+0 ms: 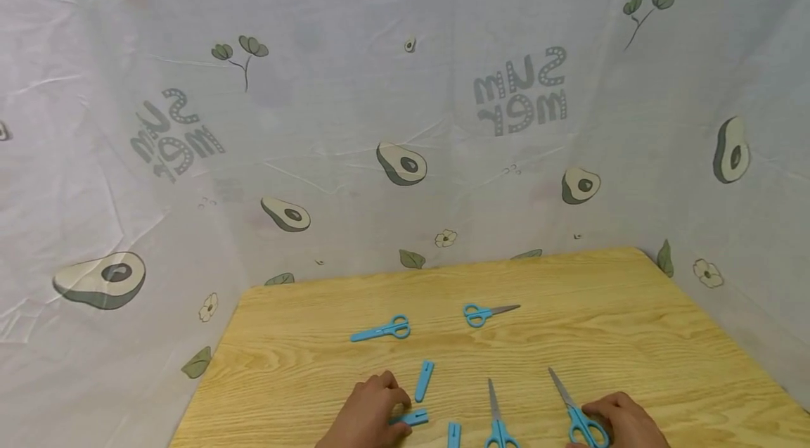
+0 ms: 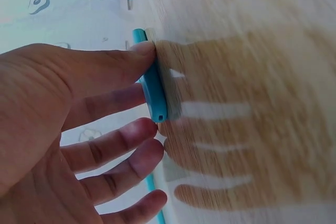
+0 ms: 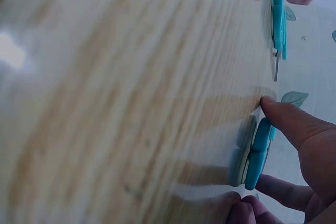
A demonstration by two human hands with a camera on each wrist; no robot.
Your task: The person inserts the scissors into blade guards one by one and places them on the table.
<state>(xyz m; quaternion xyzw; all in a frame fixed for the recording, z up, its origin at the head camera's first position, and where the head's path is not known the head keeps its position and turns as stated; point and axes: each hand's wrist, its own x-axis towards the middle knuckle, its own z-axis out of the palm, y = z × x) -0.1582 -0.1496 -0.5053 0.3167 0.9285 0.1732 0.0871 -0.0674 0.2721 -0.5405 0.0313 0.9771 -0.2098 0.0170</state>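
My left hand (image 1: 373, 413) is low over the table and pinches a light-blue scissors cap (image 2: 153, 90) between thumb and index finger; the other fingers are spread below it. The right hand (image 1: 623, 423) has thumb and fingers about the blue handles of a pair of scissors (image 1: 581, 423), close to the tabletop, bare blades pointing away. Between the hands lie uncapped scissors (image 1: 496, 409) and an upright-lying blue cap (image 1: 453, 435). Another cap (image 1: 424, 381) lies just beyond the left hand.
Farther back on the wooden table (image 1: 304, 307) lie capped blue scissors (image 1: 380, 330) at left and uncapped scissors (image 1: 484, 313) at right. A pale curtain (image 1: 342, 96) printed with avocados hangs behind the table and at both sides.
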